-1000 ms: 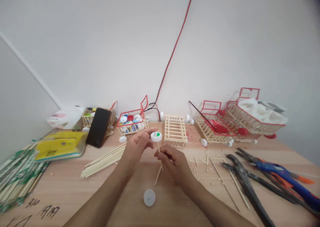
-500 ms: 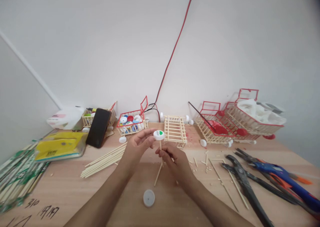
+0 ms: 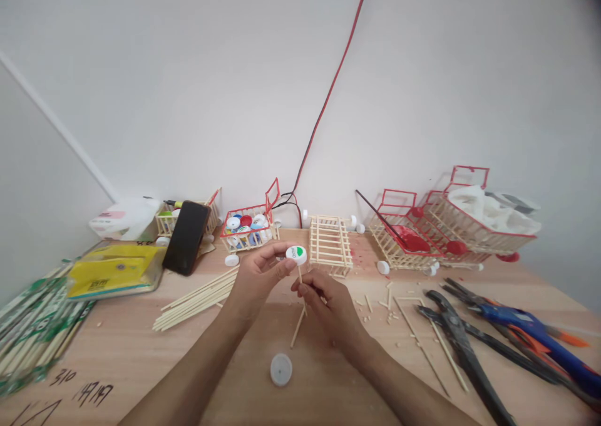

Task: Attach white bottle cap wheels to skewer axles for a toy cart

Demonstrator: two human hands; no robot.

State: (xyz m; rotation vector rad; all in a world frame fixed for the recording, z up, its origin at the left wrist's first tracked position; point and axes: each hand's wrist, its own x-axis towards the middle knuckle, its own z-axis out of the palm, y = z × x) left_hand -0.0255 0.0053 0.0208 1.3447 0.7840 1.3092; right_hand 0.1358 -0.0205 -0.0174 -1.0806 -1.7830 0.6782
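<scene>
Between the thumb and fingers of my left hand (image 3: 267,269) is a white bottle cap (image 3: 296,254) with a green mark on top. My right hand (image 3: 323,297) pinches a thin wooden stick (image 3: 301,274) just below the cap; the stick's upper end meets the underside of the cap. Another length of stick (image 3: 297,329) shows below my right hand, its lower end near the table. A second, whitish cap (image 3: 281,370) lies on the table in front of me, with a small dark spot at its middle.
Behind my hands stands a stick frame (image 3: 330,244) with white cap wheels. A small cart of caps (image 3: 248,225) is left of it, red-trimmed carts (image 3: 404,238) right. Loose sticks (image 3: 197,301) and a phone (image 3: 186,237) lie left; pliers (image 3: 462,344) and a glue gun (image 3: 526,326) right.
The cap in my left hand has shifted slightly left and tilted a little on the stick. My right hand stays nearly in place, and the whole view has moved slightly.
</scene>
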